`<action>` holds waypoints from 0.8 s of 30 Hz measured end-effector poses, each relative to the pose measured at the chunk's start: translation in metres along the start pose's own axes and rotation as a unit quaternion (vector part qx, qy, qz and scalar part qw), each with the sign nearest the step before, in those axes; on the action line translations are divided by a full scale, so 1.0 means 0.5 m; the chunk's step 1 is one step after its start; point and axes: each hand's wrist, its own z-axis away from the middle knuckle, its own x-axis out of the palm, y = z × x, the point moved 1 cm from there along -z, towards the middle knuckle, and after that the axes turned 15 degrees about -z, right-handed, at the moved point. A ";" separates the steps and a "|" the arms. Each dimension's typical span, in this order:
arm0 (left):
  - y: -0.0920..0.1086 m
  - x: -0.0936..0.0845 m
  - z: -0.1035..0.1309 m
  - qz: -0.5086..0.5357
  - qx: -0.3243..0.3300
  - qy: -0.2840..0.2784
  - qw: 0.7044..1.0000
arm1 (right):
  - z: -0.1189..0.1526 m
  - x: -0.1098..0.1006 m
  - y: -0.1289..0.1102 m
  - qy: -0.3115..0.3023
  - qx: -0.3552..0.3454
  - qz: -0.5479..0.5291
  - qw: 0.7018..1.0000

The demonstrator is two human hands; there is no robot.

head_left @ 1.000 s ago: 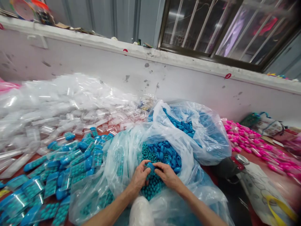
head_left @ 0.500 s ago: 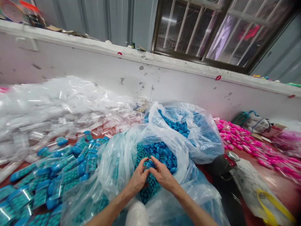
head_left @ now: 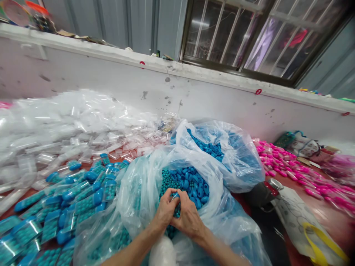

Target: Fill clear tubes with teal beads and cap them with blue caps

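Note:
Over an open plastic bag (head_left: 133,184), my left hand (head_left: 165,210) and my right hand (head_left: 190,216) meet, fingers closed round a small clear container with a blue top (head_left: 175,195). Both hands grip it, and the fingers hide much of it. Below and around them in the bag lie teal beads (head_left: 168,181), with loose blue caps (head_left: 194,184) behind and to the right. On the left, a pile of clear containers filled with teal beads and closed with blue caps (head_left: 80,190) rests on the table.
Clear empty containers (head_left: 69,122) are heaped at the back left. Behind the open bag sits a second bag of blue parts (head_left: 241,159). Pink packed containers (head_left: 291,162), a dark pot-like object (head_left: 259,194) and a white bag with a yellow handle (head_left: 302,218) lie to the right.
My hands have come closer together and slightly lower. The fingers have closed further round the small container, which now stands more upright between them.

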 end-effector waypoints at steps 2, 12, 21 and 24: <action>0.006 0.000 0.002 -0.051 0.009 0.006 0.999 | 0.002 -0.002 -0.001 -0.009 0.006 -0.017 1.000; 0.080 -0.275 0.087 -0.456 -0.015 0.206 0.866 | -0.053 -0.032 0.014 -0.185 0.011 -0.003 0.983; 0.072 -0.295 0.063 -0.664 0.162 0.224 0.694 | -0.146 0.093 -0.007 -0.232 -0.044 0.093 0.967; 0.034 -0.246 0.034 -0.656 0.227 0.091 0.714 | -0.167 0.124 -0.007 -0.244 -0.140 0.000 0.959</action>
